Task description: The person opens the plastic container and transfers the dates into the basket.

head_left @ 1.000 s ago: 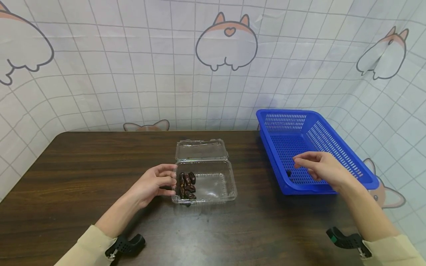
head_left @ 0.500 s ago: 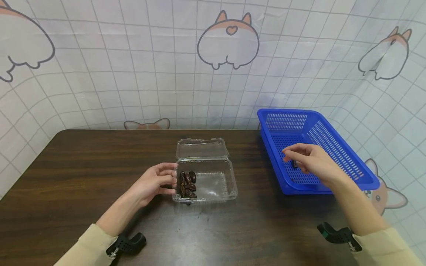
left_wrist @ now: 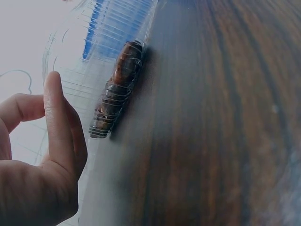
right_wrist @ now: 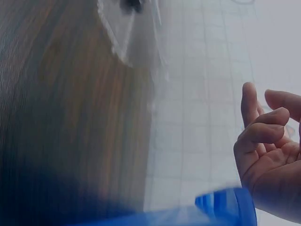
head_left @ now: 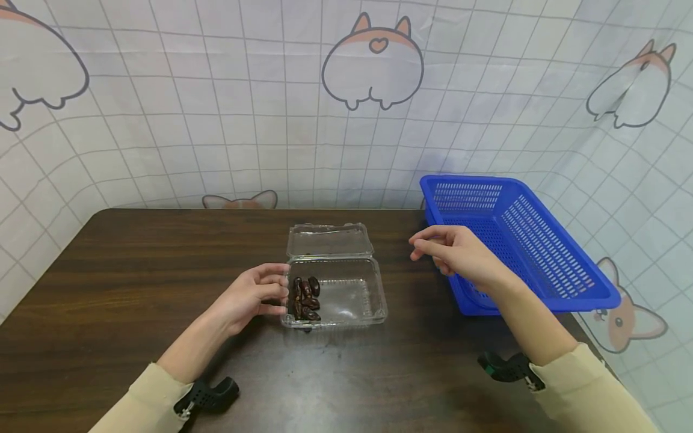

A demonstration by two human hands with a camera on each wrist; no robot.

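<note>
A clear plastic clamshell box [head_left: 346, 300] stands on the table with its lid [head_left: 329, 240] folded back. Several dark brown dates [head_left: 306, 299] lie along its left side; the left wrist view shows dates [left_wrist: 117, 89] through the ribbed wall. My left hand [head_left: 254, 297] touches the box's left side with extended fingers. The right hand [head_left: 460, 252] hovers over the left rim of a blue mesh basket [head_left: 547, 240], fingertips pointing toward the box. In the right wrist view no item shows between its loosely bent fingers [right_wrist: 263, 132]. The hand and forearm hide part of the basket floor.
The dark wooden table [head_left: 135, 288] extends left and in front of the box. A white grid-patterned cloth [head_left: 260, 108] with dog drawings hangs behind and on the right, close to the basket. Each wrist wears a black strap mount.
My right hand has moved left from above the basket's interior to its left rim. A dark piece seen in the basket earlier is now out of sight. My left hand stays at the box.
</note>
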